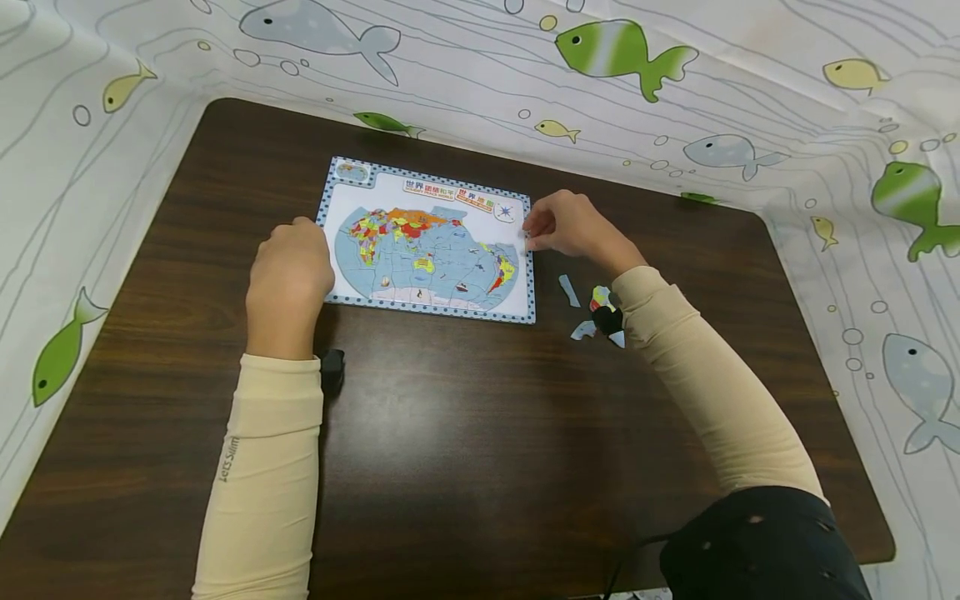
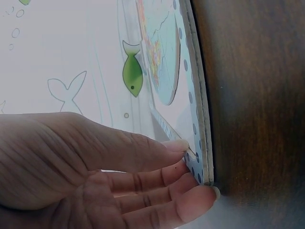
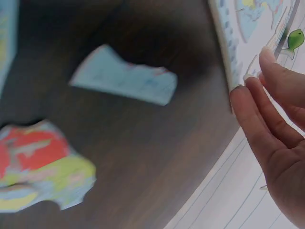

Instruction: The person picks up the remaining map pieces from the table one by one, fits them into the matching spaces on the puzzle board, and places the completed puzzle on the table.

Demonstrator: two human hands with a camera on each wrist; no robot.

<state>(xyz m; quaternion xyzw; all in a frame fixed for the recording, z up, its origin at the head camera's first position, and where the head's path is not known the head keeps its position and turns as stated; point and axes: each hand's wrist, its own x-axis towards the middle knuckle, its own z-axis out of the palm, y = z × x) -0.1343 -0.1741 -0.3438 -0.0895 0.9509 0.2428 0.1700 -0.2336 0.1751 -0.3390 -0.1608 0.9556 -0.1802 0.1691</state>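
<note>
A world map jigsaw puzzle board [image 1: 352, 200] with a blue dotted border lies on the dark table. Interlocked pieces fill most of its oval map [image 1: 450, 258]; white backing shows at the map's upper right. My left hand [image 1: 290, 267] grips the board's left edge; in the left wrist view the thumb [image 2: 174, 146] lies on top and the fingers [image 2: 195, 202] sit at the rim. At the right edge, my right hand [image 1: 573, 225] pinches the border, its thumb [image 3: 269, 59] over the face and fingertips [image 3: 240, 95] against the side.
Several loose puzzle pieces lie right of the board: a light blue strip [image 1: 568, 290], a multicoloured piece [image 1: 601, 298] and small blue ones [image 1: 583, 330], near the black wrist camera [image 1: 607, 320]. White fish-patterned sheeting [image 1: 480, 100] stands around the table's back and sides.
</note>
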